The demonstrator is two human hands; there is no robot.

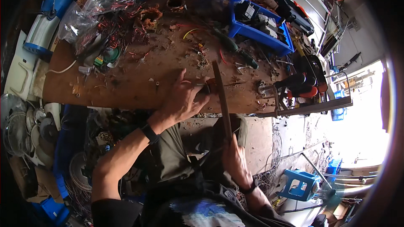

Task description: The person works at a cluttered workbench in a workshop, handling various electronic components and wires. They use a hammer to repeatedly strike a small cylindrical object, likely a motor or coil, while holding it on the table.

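Observation:
My right hand (235, 159) is wrapped round the near end of a long, narrow brown bar (224, 101). The bar reaches up over the front edge of the brown worktable (139, 80) and tapers at its far end; its exact kind cannot be made out. My left hand (187, 96) is at the table's front edge, thumb and fingers closed on a small dark part with orange-red on it (211, 85). The bar passes right beside this part, and whether they touch is unclear. Wood-like crumbs and small metal bits lie just beyond both hands.
A blue bin (261, 25) of dark parts stands at the back right, with a green-handled screwdriver (242, 54) before it. Red-handled pliers (305, 92) sit at the right edge. Copper wire scraps and plastic bags (105, 6) fill the back left. A blue stool (296, 185) stands lower right.

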